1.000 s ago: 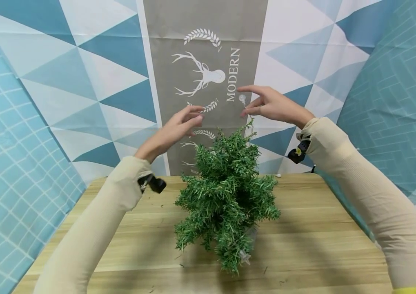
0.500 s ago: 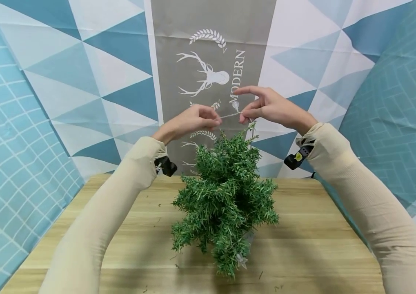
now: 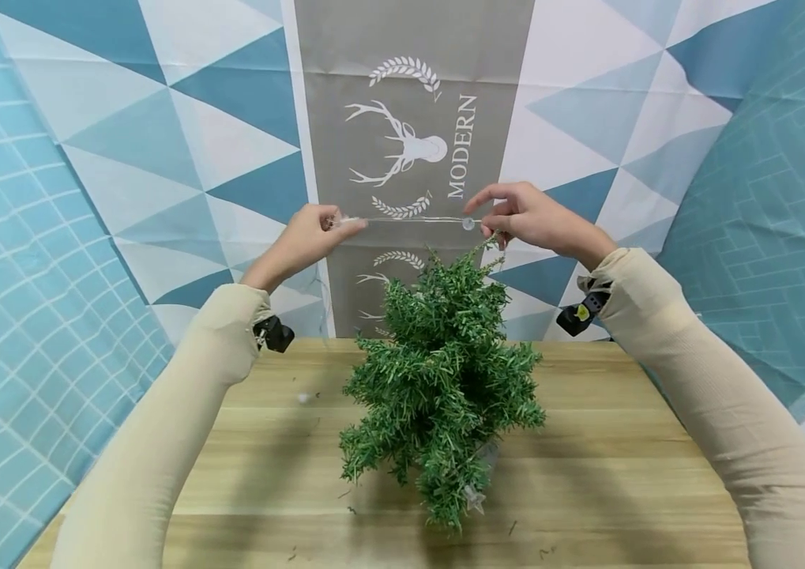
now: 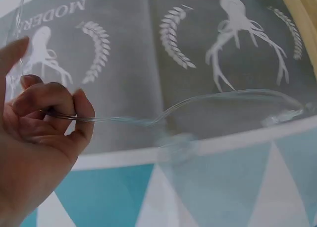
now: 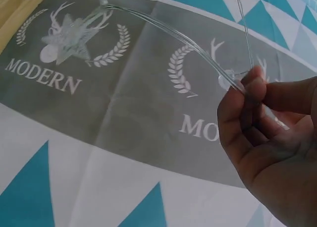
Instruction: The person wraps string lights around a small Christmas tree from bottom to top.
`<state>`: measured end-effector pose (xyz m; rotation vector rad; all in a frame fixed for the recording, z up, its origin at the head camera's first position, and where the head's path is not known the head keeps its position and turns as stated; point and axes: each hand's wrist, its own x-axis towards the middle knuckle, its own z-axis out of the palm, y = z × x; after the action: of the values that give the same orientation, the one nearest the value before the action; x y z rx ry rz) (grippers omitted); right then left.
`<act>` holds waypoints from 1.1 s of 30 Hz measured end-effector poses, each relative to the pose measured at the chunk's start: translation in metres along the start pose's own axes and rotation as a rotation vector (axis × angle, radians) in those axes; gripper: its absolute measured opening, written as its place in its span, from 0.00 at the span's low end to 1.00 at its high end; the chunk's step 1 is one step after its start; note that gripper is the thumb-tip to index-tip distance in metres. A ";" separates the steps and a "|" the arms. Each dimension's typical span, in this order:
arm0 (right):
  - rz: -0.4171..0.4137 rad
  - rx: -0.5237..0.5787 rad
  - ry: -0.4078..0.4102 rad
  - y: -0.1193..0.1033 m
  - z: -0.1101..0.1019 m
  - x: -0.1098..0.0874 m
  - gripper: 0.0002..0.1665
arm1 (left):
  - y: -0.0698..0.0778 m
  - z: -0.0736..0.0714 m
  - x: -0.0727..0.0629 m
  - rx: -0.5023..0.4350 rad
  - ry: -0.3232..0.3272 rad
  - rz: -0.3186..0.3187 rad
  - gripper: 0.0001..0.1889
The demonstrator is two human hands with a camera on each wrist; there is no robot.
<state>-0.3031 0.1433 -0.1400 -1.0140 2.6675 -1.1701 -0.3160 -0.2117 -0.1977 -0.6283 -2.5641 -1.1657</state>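
Stretching longer than before: clear wire from left hand

Thin wire between both hands

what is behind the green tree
Behind the green tree, the head view shows the hanging patterned cloth and the back part of the wooden table. The tree covers some of a lower antler print and some table; what lies there cannot be seen.

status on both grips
Left grip holds thin clear wire light string; right grip pinches it. String straight between. Possible snag: in head view, green bristly tree overlaps right grip.
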 end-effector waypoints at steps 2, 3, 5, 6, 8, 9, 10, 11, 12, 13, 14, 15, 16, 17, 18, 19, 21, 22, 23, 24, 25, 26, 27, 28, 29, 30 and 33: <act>0.042 0.019 -0.007 0.007 -0.001 -0.004 0.18 | -0.004 0.000 -0.005 -0.064 -0.013 -0.020 0.29; 0.064 0.049 -0.019 0.012 -0.002 -0.006 0.19 | -0.007 -0.001 -0.007 -0.112 -0.016 -0.028 0.29; 0.104 0.149 -0.055 0.022 -0.004 -0.010 0.19 | -0.010 -0.003 -0.012 -0.218 -0.002 -0.035 0.28; 0.126 0.206 -0.071 0.028 -0.005 -0.012 0.19 | -0.011 -0.005 -0.015 -0.267 0.012 -0.028 0.27; 0.153 0.306 -0.113 0.040 -0.004 -0.016 0.18 | -0.009 -0.010 -0.020 -0.348 0.046 0.000 0.26; 0.163 0.316 -0.127 0.047 -0.002 -0.018 0.18 | -0.007 -0.013 -0.023 -0.370 0.063 0.014 0.26; 0.169 0.299 -0.139 0.055 0.000 -0.020 0.17 | -0.005 -0.016 -0.026 -0.381 0.082 0.026 0.26; 0.170 0.256 -0.148 0.064 0.004 -0.022 0.16 | -0.003 -0.018 -0.028 -0.386 0.100 0.039 0.26; 0.162 0.207 -0.158 0.072 0.008 -0.024 0.15 | -0.002 -0.021 -0.031 -0.378 0.119 0.052 0.26; 0.156 0.154 -0.171 0.081 0.012 -0.027 0.15 | 0.000 -0.024 -0.033 -0.367 0.139 0.061 0.26; 0.159 0.105 -0.175 0.089 0.017 -0.031 0.14 | -0.001 -0.026 -0.035 -0.347 0.163 0.064 0.26; 0.165 0.069 -0.175 0.097 0.021 -0.034 0.13 | -0.003 -0.027 -0.037 -0.315 0.186 0.065 0.26; 0.163 0.045 -0.178 0.104 0.025 -0.038 0.13 | -0.007 -0.027 -0.038 -0.280 0.200 0.066 0.26; 0.166 0.041 -0.172 0.110 0.029 -0.042 0.13 | -0.010 -0.027 -0.039 -0.247 0.209 0.069 0.27; 0.174 0.057 -0.162 0.114 0.031 -0.047 0.14 | -0.013 -0.027 -0.040 -0.210 0.215 0.067 0.27; 0.189 0.083 -0.138 0.118 0.033 -0.051 0.14 | -0.017 -0.026 -0.040 -0.175 0.219 0.062 0.27; 0.203 0.147 -0.084 0.124 0.035 -0.059 0.16 | -0.023 -0.024 -0.040 -0.100 0.218 0.052 0.28; 0.209 0.181 -0.062 0.125 0.035 -0.062 0.18 | -0.026 -0.023 -0.041 -0.056 0.216 0.043 0.29; 0.216 0.221 -0.041 0.125 0.035 -0.066 0.19 | -0.028 -0.022 -0.041 -0.013 0.218 0.032 0.29; 0.222 0.258 -0.026 0.125 0.036 -0.070 0.20 | -0.031 -0.021 -0.042 0.032 0.219 0.019 0.29; 0.227 0.281 -0.013 0.125 0.036 -0.074 0.21 | -0.034 -0.019 -0.043 0.071 0.220 0.011 0.29; 0.236 0.287 -0.004 0.125 0.038 -0.078 0.22 | -0.036 -0.018 -0.044 0.103 0.219 0.000 0.29; 0.247 0.293 0.004 0.124 0.040 -0.082 0.22 | -0.039 -0.016 -0.046 0.131 0.218 -0.012 0.29; 0.254 0.297 0.009 0.123 0.043 -0.085 0.22 | -0.042 -0.015 -0.048 0.151 0.222 -0.020 0.28; 0.260 0.295 0.018 0.122 0.046 -0.088 0.21 | -0.044 -0.013 -0.051 0.159 0.226 -0.026 0.28; 0.264 0.283 0.029 0.122 0.049 -0.090 0.21 | -0.047 -0.012 -0.054 0.157 0.231 -0.037 0.28; 0.254 0.248 0.071 0.122 0.058 -0.094 0.19 | -0.052 -0.008 -0.061 0.148 0.255 -0.061 0.28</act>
<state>-0.2790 0.2222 -0.2820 -0.5870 2.5224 -1.4530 -0.2877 -0.2651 -0.2507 -0.3456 -2.4372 -0.9906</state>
